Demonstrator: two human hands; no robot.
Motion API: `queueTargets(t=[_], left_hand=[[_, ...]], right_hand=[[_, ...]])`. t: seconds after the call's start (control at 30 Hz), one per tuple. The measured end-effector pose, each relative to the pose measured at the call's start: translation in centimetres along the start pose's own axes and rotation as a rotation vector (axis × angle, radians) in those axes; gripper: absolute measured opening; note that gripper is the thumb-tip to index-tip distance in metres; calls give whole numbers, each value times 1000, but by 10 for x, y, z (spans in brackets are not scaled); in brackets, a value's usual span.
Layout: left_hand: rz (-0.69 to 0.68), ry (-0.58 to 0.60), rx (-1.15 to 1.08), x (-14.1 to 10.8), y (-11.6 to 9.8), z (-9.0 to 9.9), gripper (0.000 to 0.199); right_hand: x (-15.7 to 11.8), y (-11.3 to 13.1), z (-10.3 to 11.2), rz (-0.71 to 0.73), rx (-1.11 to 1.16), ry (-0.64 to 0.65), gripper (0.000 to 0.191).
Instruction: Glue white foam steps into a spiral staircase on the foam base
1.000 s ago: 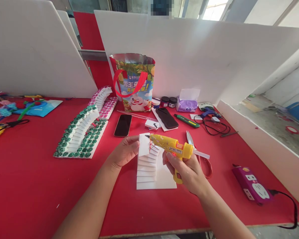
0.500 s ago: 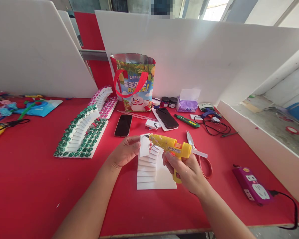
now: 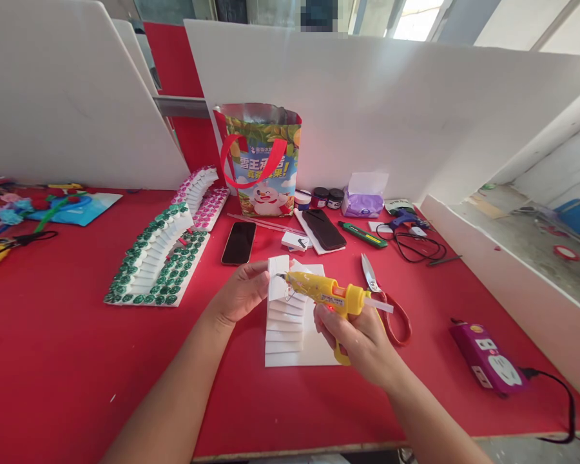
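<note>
A small white board piece [image 3: 278, 265] is pinched upright in my left hand [image 3: 241, 293], fingers closed on its left edge. My right hand [image 3: 355, 338] wraps around the handle of a yellow hot glue gun [image 3: 319, 287], with a clear glue stick [image 3: 379, 305] poking from its back. The gun's nozzle points left and is at the face of the white piece; whether it touches I cannot tell. Beneath both hands lies a white stepped staircase model [image 3: 284, 335] on a flat white base [image 3: 319, 348], partly hidden by the gun and my right hand.
Red-handled scissors [image 3: 396, 319] lie right of the model. Behind are two phones [image 3: 239, 243], a small white box [image 3: 296, 241], a green cutter [image 3: 363, 235] and a carrier bag [image 3: 258, 161]. Decorated staircase models [image 3: 157, 264] stand left; a purple power strip [image 3: 488, 357] sits right.
The glue gun has shifted slightly left and its nozzle has moved down along the white piece. My left hand keeps its pinch, and the piece stands a little higher and more turned.
</note>
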State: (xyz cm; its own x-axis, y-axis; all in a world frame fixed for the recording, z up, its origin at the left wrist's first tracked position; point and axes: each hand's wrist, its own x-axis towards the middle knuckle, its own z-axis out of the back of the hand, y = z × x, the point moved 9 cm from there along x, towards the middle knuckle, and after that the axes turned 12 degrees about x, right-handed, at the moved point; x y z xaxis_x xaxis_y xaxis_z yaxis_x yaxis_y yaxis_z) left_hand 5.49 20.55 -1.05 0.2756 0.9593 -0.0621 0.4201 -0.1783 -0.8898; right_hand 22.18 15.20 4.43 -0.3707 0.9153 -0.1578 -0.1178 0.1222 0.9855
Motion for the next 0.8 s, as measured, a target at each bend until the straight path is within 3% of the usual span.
queueTargets(t=[0.47,0.8], left_hand=[[-22,22,-23,0,-6,-8,37],[-22,-41,-44,1,-7,-2,43]], right_hand=[[-10,-9,-3,-27,-35,47,51],[-15,5,-10,78,-73,61,41]])
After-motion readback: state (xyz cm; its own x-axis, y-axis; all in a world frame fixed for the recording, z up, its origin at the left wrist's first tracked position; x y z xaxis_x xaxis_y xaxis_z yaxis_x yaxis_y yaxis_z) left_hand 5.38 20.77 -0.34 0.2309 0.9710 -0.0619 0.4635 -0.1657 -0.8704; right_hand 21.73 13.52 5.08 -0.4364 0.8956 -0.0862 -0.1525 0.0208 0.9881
